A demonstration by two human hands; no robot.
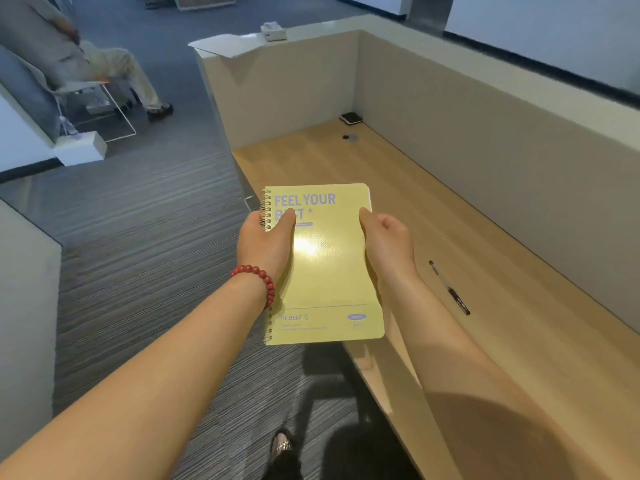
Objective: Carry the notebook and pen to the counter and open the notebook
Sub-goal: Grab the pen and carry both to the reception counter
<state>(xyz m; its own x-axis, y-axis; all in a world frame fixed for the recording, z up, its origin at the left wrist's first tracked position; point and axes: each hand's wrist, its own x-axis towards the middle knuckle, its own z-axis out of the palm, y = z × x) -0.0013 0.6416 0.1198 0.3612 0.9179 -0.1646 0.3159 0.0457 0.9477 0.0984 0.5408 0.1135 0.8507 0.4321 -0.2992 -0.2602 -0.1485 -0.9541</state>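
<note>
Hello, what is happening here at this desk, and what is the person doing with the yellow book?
A person holds a yellow spiral notebook in both hands: the left hand grips the spiral edge, the right hand the opposite edge. The notebook is closed and held in the air at the edge of the wooden counter, not resting on it. The pen already lies on the counter to the right, untouched. Opening the notebook is not yet done.
</note>
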